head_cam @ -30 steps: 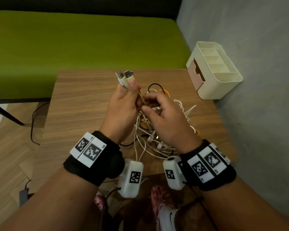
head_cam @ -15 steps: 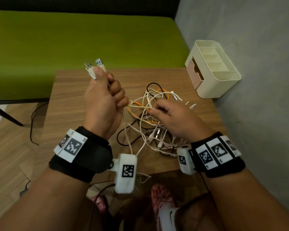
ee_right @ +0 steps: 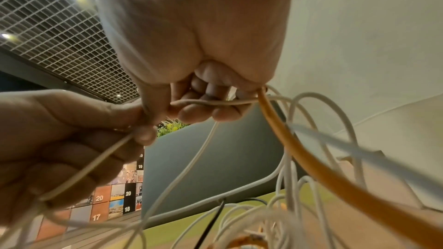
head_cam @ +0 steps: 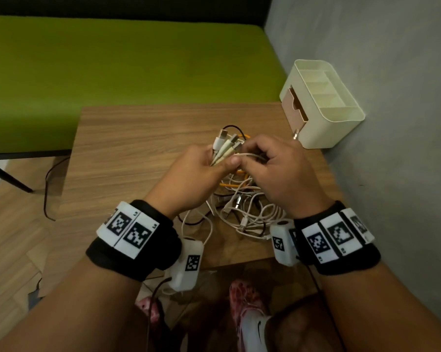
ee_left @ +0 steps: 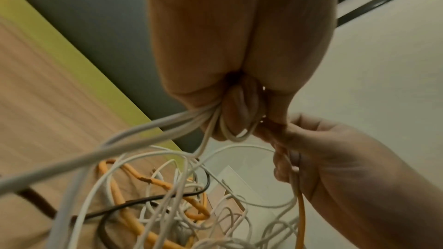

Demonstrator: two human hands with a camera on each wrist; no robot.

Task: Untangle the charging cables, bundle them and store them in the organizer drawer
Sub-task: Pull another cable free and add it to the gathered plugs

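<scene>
Now, stage: untangling underway, nothing bundled or stored yet.
Left hand: fingers curled round a cluster of white cable ends, plugs fanning out above the fist.
Right hand: curled, pinching a white strand just beside the left thumb; an orange cable also runs out of its grip.
Cable tangle: mostly white cords, 1 orange, 1 black, heaped on the wooden surface under and near both hands.
Organizer: cream, at the far right corner of the surface, well apart from the tangle; drawer looks slightly open.
Handling: cords look light, limp and springy, likely to snag at loops; plugs are the stiff parts, so holding just behind them and feeding 1 strand at a time seems best.
</scene>
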